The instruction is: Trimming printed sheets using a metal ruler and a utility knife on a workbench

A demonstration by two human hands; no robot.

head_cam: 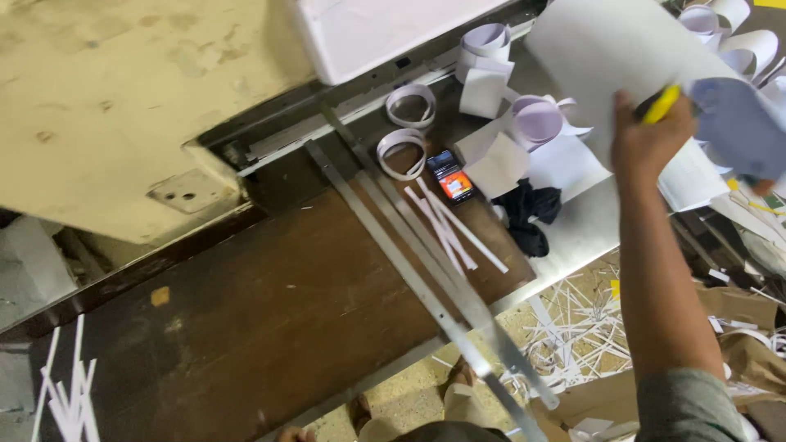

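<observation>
at the upper right of the frame the right hand (647, 139), fingers clamped on a large curved white paper sheet (606, 49) and a yellow pen (661, 104), lifts it above the dark wooden bench (270, 319); the left hand is unseen.

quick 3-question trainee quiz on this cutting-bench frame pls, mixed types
1. True or false: the right hand holds a large white sheet and a yellow pen.
2. What lies just left of the black cloth? A) phone B) scissors C) cup
3. Fill in: the long metal rulers lie on the brown ____.

Key: 1 true; 2 A, the phone with its screen lit; 3 bench.
</observation>
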